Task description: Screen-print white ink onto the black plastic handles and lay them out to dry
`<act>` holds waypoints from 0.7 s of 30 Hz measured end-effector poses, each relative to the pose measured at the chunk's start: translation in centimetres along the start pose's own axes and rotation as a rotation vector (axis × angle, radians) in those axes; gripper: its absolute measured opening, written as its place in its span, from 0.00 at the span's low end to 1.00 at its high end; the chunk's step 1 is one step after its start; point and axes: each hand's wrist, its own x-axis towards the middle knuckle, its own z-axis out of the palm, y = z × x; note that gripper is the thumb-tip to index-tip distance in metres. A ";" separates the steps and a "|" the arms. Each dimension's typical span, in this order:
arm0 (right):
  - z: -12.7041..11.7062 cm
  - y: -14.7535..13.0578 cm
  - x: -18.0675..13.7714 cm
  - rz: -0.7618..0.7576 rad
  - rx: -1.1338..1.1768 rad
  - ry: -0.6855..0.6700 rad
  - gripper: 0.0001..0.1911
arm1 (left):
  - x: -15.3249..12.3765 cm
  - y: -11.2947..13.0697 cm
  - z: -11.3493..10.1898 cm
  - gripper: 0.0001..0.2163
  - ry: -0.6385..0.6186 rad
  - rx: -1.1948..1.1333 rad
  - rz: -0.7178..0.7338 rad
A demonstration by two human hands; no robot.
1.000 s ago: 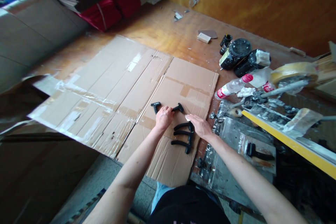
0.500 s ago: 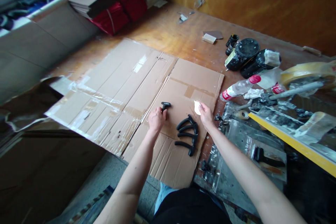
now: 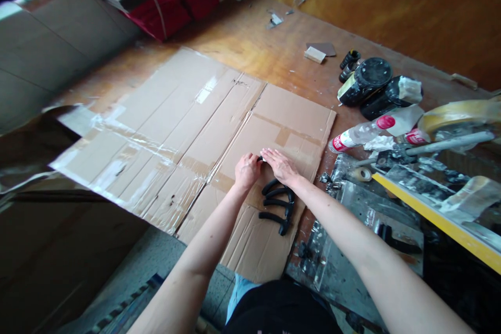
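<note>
My left hand [image 3: 247,170] is closed around a black T-shaped handle [image 3: 260,159], which is mostly covered by the fingers. Against its head end presses my right hand [image 3: 280,165], with a small white wipe, like cloth or paper, almost wholly hidden under its fingers. Both hands meet just above a flattened cardboard sheet [image 3: 188,130]. Close below my right hand, several curved black handles [image 3: 277,206] of the same look lie in a row on the cardboard, their thicker heads to the right.
To the right stand a clear bottle with a pink cap [image 3: 362,133], black jars [image 3: 368,81], a tape roll [image 3: 462,115] and a yellow-edged metal frame [image 3: 434,219]. Another black handle [image 3: 399,240] lies on the grey board. Red bundles [image 3: 166,10] sit at the back left.
My right hand has come left with the white wipe onto the black handle. My left hand has shifted slightly right and up, so the two hands now meet.
</note>
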 end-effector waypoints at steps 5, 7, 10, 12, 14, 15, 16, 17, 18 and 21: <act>-1.0 0.0 -2.5 -0.019 0.026 -0.007 0.27 | 0.0 0.3 -0.4 0.10 -0.012 -0.013 -0.012; -1.1 0.1 -2.7 -0.025 0.014 -0.018 0.27 | 0.0 0.3 -0.4 0.10 -0.008 -0.020 -0.008; -0.9 0.3 -1.8 -0.025 -0.003 -0.027 0.27 | 0.0 0.1 -0.1 0.10 0.005 -0.024 -0.003; -0.8 0.2 -1.0 -0.019 0.006 -0.017 0.27 | -0.1 0.0 0.1 0.10 0.014 -0.022 -0.001; -0.7 0.1 -0.8 -0.013 0.026 -0.007 0.28 | -0.1 0.0 0.3 0.10 0.022 -0.021 0.000; -0.8 0.1 -1.0 -0.011 0.033 -0.007 0.28 | -0.1 0.0 0.3 0.10 0.025 -0.020 0.001; -1.0 0.0 -1.4 -0.010 0.038 -0.012 0.28 | -0.1 0.0 0.4 0.10 0.029 -0.020 0.003; -1.3 -0.1 -1.9 -0.009 0.040 -0.022 0.27 | -0.2 -0.1 0.5 0.10 0.032 -0.020 0.004; -1.8 -0.2 -2.6 -0.007 0.042 -0.037 0.26 | -0.2 0.0 0.5 0.10 0.033 -0.019 0.004; -3.6 -0.7 -5.2 0.036 0.093 -0.054 0.24 | -0.1 0.0 0.5 0.10 0.025 -0.012 -0.011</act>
